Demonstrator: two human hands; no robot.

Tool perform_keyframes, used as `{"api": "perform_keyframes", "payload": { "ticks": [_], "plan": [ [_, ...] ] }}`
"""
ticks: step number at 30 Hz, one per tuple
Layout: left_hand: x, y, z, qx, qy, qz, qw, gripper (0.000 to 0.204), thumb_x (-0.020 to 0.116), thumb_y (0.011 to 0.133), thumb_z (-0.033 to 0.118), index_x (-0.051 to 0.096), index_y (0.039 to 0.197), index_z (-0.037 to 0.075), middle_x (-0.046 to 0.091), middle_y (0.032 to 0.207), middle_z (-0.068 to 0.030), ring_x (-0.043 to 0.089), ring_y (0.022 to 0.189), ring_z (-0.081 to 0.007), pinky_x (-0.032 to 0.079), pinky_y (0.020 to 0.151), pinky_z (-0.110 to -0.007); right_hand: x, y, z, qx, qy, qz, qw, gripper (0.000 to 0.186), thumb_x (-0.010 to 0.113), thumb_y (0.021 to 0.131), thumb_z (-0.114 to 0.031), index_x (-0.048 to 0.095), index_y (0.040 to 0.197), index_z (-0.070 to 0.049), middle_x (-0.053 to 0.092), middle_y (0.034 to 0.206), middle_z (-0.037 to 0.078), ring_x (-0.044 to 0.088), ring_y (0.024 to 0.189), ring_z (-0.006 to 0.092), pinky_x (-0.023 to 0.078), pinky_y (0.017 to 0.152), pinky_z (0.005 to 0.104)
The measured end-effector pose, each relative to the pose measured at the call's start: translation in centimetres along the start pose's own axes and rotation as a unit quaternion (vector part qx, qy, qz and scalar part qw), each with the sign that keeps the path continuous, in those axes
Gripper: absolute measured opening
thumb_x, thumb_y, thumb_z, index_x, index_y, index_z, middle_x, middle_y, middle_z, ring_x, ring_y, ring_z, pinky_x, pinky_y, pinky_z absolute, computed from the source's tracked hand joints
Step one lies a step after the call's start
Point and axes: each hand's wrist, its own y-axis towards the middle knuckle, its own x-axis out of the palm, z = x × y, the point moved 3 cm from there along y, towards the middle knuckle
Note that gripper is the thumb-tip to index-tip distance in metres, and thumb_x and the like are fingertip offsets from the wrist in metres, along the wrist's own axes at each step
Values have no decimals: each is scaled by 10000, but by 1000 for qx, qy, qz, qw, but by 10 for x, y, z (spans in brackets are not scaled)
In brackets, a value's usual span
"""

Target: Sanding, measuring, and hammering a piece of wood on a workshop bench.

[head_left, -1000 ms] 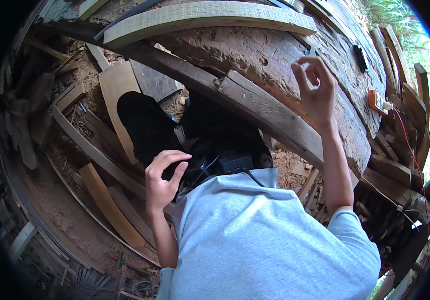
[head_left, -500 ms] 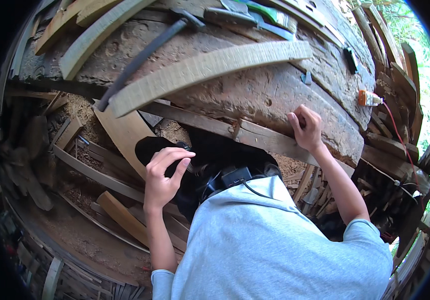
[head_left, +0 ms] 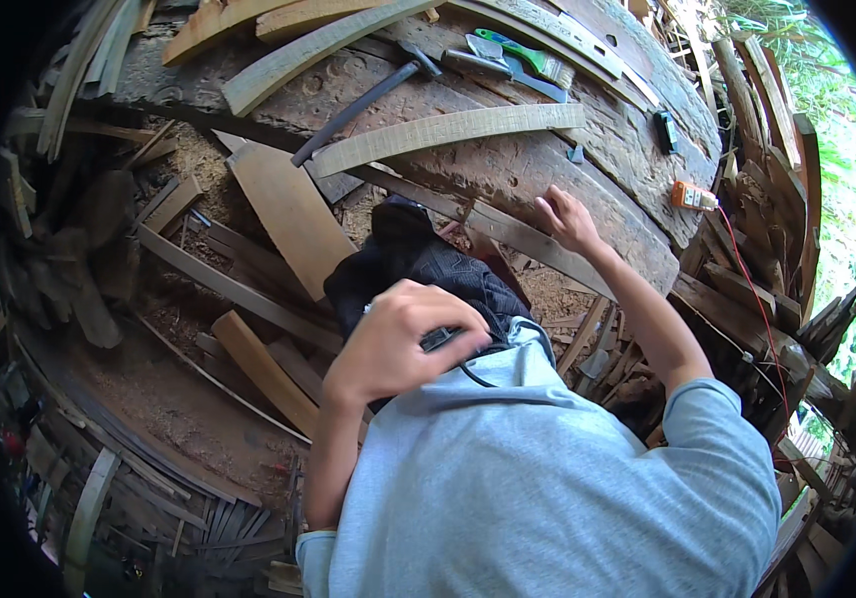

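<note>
My left hand (head_left: pixel 410 337) hangs in front of my waist, a little blurred. Its fingers are bent and the thumb stands apart, and I see nothing held. A black device with a cable (head_left: pixel 438 339) shows behind it at my waist. My right hand (head_left: pixel 570 221) rests at the near edge of the thick wooden bench (head_left: pixel 607 224), fingers loosely bent and apart, holding nothing. Beyond it on the bench lies a curved pale wooden piece (head_left: pixel 448 132). A hammer (head_left: pixel 368 100) lies behind that piece, its handle sloping toward the bench's near edge.
A green-handled brush (head_left: pixel 538 62) and a small black object (head_left: pixel 665 132) lie farther back. An orange and white plug box (head_left: pixel 692 196) with a red cord sits at the bench's right end. A wide board (head_left: pixel 288 214) leans below the bench, among scrap wood and sawdust.
My left hand has moved right and closer to my waist. The right hand has shifted slightly left along the bench edge. The view has turned, so the bench items appear shifted.
</note>
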Motion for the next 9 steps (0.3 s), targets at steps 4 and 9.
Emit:
{"api": "perform_keyframes", "payload": {
  "ticks": [4,9],
  "plan": [
    [18,-15,76,33,2,-160,987,219,707,929,329,733,940,113,748,939,-74,698,947,-232,442,940,-380,-21,11,-21,124,-89,-283,947,462,574,1003,-449,663,1012,4,702,932,252,684,887,427,525,789,506],
    [21,-44,117,2,26,-134,991,217,711,930,307,705,1031,115,738,926,-95,693,937,-238,410,972,-392,-73,-11,-138,-40,-41,-397,916,401,628,974,-463,708,1026,-74,741,1007,187,717,953,311,549,870,470]
  ]
}}
